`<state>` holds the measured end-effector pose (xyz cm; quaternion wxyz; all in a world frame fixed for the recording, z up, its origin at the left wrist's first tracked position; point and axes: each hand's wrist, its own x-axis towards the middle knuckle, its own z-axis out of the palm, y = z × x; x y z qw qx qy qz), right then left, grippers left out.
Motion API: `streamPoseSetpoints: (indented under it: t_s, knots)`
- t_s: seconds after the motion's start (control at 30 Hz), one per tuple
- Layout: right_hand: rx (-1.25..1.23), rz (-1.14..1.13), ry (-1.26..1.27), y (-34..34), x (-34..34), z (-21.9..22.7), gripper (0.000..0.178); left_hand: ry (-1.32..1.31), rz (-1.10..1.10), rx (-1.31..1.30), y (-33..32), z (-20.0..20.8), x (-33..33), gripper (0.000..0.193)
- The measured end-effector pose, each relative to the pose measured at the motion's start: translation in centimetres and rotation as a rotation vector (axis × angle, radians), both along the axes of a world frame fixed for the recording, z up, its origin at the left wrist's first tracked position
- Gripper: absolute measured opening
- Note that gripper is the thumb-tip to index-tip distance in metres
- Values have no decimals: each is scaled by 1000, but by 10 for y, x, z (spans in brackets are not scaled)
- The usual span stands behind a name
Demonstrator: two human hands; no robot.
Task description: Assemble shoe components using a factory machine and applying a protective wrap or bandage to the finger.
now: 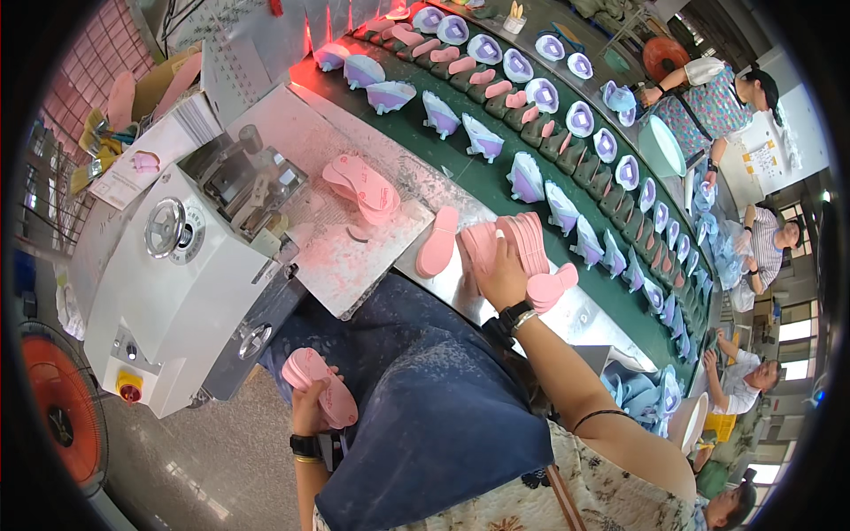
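Note:
My left hand [307, 409], low over my blue apron [416, 354], grips a small stack of pink shoe insoles [320, 388]. On the metal edge beside the conveyor, my right hand [503, 279] is closed on a stack of pink insoles [478, 244]; some of its fingers are hidden. A taller pile of insoles [529, 241] leans just beyond that hand. One loose insole [436, 244] lies to its left, and a few more insoles [552, 287] rest by my wrist. Another pile of insoles [365, 188] sits on the dusty pink worktable [350, 281].
At left stands a white machine [146, 292] with a handwheel [166, 226]. A green conveyor [443, 164] carries rows of purple-and-white shoe uppers [482, 139], dark shoe pieces and pink insoles. Several people work along its far side. An orange fan [62, 398] stands at far left.

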<state>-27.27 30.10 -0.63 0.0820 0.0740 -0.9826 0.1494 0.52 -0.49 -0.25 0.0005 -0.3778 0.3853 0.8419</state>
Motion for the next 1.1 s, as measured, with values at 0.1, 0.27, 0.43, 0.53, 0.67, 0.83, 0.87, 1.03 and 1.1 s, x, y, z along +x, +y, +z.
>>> streamPoseSetpoints:
  t_s: [0.1,0.27,0.43,0.53,0.67,0.83,0.87,1.03,1.1]
  knots:
    - [102,-11,6,2,1,-14,69,-1,9,8,2,1,-3,50]
    - [75,-30,-60,1,0,-15,71,-6,-7,-1,1,-2,-3,51]
    - [-42,-61,-23,4,-3,-22,67,-4,-2,-5,-1,-4,1,51]
    - [-449,-117,-191,33,-27,-55,63,8,-12,-9,2,0,-4,51]
    - [-1340,-394,-884,29,-53,-46,53,11,-2,-9,-1,1,-1,50]
    - [-1451,-366,-849,15,-52,-36,46,7,-6,-27,-1,3,-4,49]
    - [-1393,-335,-843,15,-52,-35,47,2,-6,-33,0,4,-4,49]
    - [-1169,-226,-815,15,-53,-38,50,-10,-2,-14,1,1,-5,49]
    - [-998,-248,-709,9,-49,-31,49,-22,1,-11,1,0,-5,50]
